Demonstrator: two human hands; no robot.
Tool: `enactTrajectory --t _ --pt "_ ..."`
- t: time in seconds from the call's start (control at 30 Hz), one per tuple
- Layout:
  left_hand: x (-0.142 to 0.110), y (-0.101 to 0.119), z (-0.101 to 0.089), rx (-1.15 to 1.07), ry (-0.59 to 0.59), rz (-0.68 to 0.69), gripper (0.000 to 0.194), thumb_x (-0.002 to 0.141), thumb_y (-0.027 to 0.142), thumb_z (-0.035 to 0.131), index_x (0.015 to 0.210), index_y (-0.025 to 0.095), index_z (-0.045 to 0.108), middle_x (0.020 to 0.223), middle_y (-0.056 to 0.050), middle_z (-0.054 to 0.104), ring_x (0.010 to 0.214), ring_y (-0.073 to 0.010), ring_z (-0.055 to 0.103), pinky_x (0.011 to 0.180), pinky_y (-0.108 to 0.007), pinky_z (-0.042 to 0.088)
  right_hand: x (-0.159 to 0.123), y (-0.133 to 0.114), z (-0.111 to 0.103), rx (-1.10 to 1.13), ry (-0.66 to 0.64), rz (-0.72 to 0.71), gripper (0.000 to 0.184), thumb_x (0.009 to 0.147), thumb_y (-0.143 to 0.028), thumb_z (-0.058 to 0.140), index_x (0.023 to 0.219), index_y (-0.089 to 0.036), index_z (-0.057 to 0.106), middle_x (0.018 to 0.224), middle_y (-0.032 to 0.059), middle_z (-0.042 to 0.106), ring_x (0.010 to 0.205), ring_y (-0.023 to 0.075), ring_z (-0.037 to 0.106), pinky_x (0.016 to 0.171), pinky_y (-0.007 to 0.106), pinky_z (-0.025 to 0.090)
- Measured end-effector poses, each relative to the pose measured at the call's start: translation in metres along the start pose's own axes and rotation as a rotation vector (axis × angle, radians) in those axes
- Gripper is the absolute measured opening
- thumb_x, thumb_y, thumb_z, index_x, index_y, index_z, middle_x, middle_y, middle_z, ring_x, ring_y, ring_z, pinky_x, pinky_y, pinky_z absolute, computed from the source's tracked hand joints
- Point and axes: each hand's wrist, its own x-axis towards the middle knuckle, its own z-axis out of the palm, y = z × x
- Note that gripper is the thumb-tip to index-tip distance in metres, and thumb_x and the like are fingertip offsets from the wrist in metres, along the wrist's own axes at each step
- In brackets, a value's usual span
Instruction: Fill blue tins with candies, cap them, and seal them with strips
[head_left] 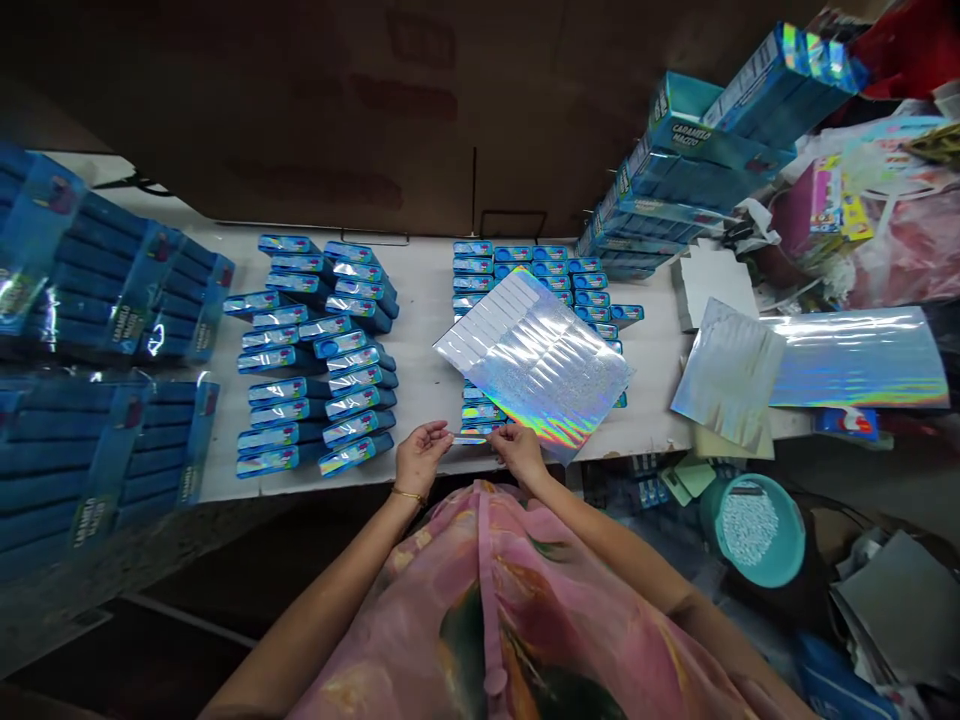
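My left hand [421,458], wearing a gold bangle, and my right hand [519,450] pinch a narrow holographic strip [471,438] between them, just above the table's near edge. A large rainbow-sheen holographic sheet [536,360], scored into strips along its far part, lies tilted over a group of small blue boxes [551,285] right beyond my right hand. Its lower corner overhangs the table edge. Two more blocks of these boxes, lying in rows, sit to the left [322,350] on the white table [424,330].
Shrink-wrapped blue packs [97,290] fill the far left. Blue cartons marked "Caramelo Macizo" [686,160] are stacked at upper right. More holographic sheets [855,358] and white card [716,285] lie right. A teal basin of white pellets [757,530] sits below right; a cardboard wall [300,110] stands behind.
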Motion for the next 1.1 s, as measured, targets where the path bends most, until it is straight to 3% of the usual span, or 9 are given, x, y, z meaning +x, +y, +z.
enactTrajectory --t 0.17,0.33,0.5,0.6,0.67,0.77,0.83,0.93,1.1 --pt "0.005 -0.013 -0.002 -0.056 -0.006 -0.025 0.042 0.049 0.029 0.071 0.084 0.012 0.057 0.065 0.001 0.058 0.058 -0.0074 0.053 0.059 -0.022 0.043 0.004 0.008 0.0 -0.182 0.038 -0.087 0.021 0.065 -0.035 0.051 0.059 -0.016 0.057 0.048 -0.0045 0.047 0.043 0.0073 0.04 0.043 0.019 0.031" --pt "-0.003 -0.016 -0.005 -0.048 -0.022 -0.019 0.042 0.05 0.029 0.07 0.085 0.012 0.057 0.067 0.001 0.059 0.059 -0.008 0.053 0.06 -0.023 0.043 -0.003 0.014 -0.004 -0.184 0.009 -0.118 0.021 0.067 -0.035 0.052 0.063 -0.016 0.058 0.051 -0.0038 0.05 0.045 0.0081 0.042 0.045 0.019 0.032" --pt "-0.003 0.001 0.004 -0.018 -0.065 0.019 0.041 0.051 0.031 0.07 0.086 0.013 0.058 0.067 0.001 0.058 0.061 -0.0089 0.054 0.063 -0.025 0.044 -0.012 0.016 -0.017 -0.136 -0.123 -0.176 0.024 0.072 -0.034 0.051 0.085 -0.017 0.062 0.06 -0.0024 0.055 0.048 0.0093 0.047 0.048 0.021 0.038" --pt "0.003 0.021 0.016 -0.029 -0.132 0.057 0.04 0.052 0.032 0.07 0.086 0.013 0.058 0.069 0.0 0.06 0.063 -0.01 0.055 0.065 -0.026 0.045 -0.005 -0.001 -0.044 -0.284 -0.014 -0.395 0.029 0.076 -0.033 0.049 0.099 -0.019 0.06 0.075 0.0017 0.061 0.063 0.012 0.053 0.062 0.024 0.042" --pt "0.006 0.037 0.024 -0.021 -0.143 0.103 0.039 0.053 0.033 0.069 0.086 0.014 0.058 0.072 -0.002 0.062 0.067 -0.0118 0.057 0.067 -0.028 0.046 0.011 -0.02 -0.072 -0.419 0.181 -0.516 0.031 0.079 -0.032 0.045 0.102 -0.017 0.059 0.084 0.0051 0.061 0.071 0.0134 0.054 0.069 0.026 0.041" --pt "0.004 0.059 0.032 -0.005 -0.121 0.164 0.039 0.054 0.033 0.069 0.087 0.014 0.059 0.074 -0.003 0.062 0.07 -0.0133 0.058 0.068 -0.029 0.047 0.051 -0.05 -0.12 -0.649 0.444 -0.543 0.038 0.08 -0.032 0.045 0.11 -0.011 0.053 0.102 0.0134 0.057 0.09 0.0191 0.052 0.076 0.03 0.039" --pt "-0.001 0.072 0.036 0.002 -0.127 0.176 0.039 0.055 0.033 0.069 0.088 0.015 0.06 0.074 -0.003 0.062 0.07 -0.0134 0.058 0.068 -0.028 0.047 0.082 -0.064 -0.144 -0.805 0.495 -0.486 0.049 0.074 -0.035 0.054 0.115 -0.009 0.049 0.115 0.0189 0.049 0.102 0.0263 0.045 0.08 0.036 0.036" --pt "-0.012 0.084 0.037 0.02 -0.105 0.179 0.037 0.056 0.032 0.069 0.089 0.016 0.061 0.075 -0.003 0.063 0.07 -0.0136 0.058 0.066 -0.028 0.047 0.122 -0.071 -0.157 -0.938 0.489 -0.381 0.064 0.063 -0.041 0.065 0.117 -0.01 0.047 0.115 0.0234 0.045 0.103 0.0328 0.043 0.076 0.042 0.034" --pt "-0.024 0.085 0.035 0.008 0.02 0.223 0.035 0.056 0.032 0.069 0.086 0.016 0.061 0.074 -0.003 0.062 0.07 -0.0134 0.057 0.066 -0.027 0.047 0.151 -0.059 -0.171 -0.882 0.524 -0.473 0.056 0.067 -0.048 0.059 0.11 -0.012 0.052 0.098 0.0184 0.052 0.09 0.027 0.051 0.07 0.038 0.037"
